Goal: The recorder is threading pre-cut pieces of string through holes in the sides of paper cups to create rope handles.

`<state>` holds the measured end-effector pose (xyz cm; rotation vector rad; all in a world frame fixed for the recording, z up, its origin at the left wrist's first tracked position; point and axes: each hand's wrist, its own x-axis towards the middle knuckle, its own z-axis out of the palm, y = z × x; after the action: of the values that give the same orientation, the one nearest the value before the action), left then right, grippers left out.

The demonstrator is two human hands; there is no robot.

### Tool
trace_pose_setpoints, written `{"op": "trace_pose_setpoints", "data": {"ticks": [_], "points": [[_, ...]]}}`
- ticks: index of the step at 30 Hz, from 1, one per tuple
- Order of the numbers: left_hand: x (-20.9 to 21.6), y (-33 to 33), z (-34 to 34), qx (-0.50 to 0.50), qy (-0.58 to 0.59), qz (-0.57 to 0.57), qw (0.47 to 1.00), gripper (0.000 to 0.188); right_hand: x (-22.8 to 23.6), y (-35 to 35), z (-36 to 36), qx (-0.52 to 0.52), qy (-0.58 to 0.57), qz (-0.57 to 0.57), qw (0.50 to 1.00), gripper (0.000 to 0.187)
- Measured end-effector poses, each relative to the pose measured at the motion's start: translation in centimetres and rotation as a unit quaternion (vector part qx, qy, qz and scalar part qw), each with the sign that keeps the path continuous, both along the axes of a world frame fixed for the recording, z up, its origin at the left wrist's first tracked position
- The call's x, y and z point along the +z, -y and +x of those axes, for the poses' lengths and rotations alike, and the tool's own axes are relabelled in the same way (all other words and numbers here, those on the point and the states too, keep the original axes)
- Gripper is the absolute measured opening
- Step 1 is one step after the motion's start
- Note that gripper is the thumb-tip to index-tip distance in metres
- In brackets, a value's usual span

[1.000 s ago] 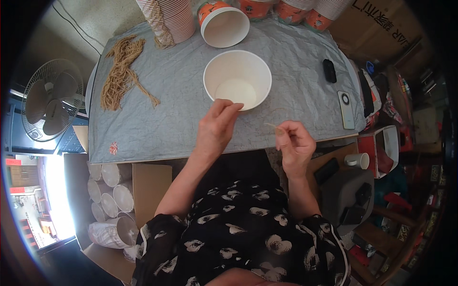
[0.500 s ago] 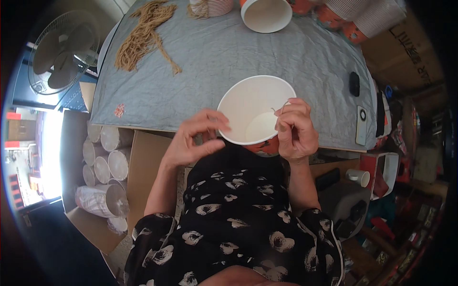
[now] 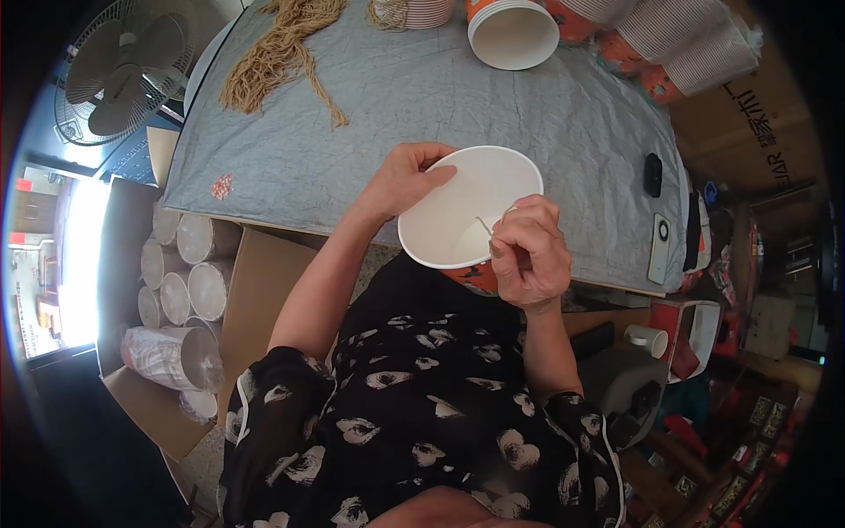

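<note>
A paper bucket [image 3: 449, 216], white inside with an orange printed outside, tilts toward me at the table's near edge. My left hand [image 3: 412, 180] grips its far-left rim, the thumb inside and the fingers round the outer wall. At the near-right rim my right hand [image 3: 532, 251] is closed in a pinch on a thin tan cord [image 3: 483, 225]. One end of the cord sticks out over the bucket's opening; the rest is hidden by the fingers. A bundle of similar tan cords [image 3: 286, 53] lies at the far left of the table.
Stacked buckets [image 3: 513, 35] stand along the far side of the grey-covered table [image 3: 370, 106]. A phone [image 3: 658, 248] and a dark oval object [image 3: 652, 175] lie at its right edge. At lower left, a cardboard box [image 3: 260, 290] holds wrapped cups. A fan [image 3: 123, 84] stands far left.
My left hand has gone from the near-left rim to the far-left rim and now grips the bucket. My right hand has shifted slightly down and left with the cord, whose end shows more.
</note>
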<state>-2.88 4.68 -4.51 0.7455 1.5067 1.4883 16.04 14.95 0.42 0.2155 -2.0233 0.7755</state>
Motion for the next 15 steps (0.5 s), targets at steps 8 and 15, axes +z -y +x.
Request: {"op": "trace_pose_setpoints", "data": {"ticks": [8,15], "points": [[0.04,-0.39,0.41,0.032,-0.050,0.018,0.998,0.030,0.17,0.59,-0.11,0.005,0.007,0.007,1.000,0.015],[-0.61,-0.39,0.28,0.046,-0.042,0.005,0.998,0.029,0.28,1.05,0.22,0.016,0.021,0.015,1.000,0.015]]}}
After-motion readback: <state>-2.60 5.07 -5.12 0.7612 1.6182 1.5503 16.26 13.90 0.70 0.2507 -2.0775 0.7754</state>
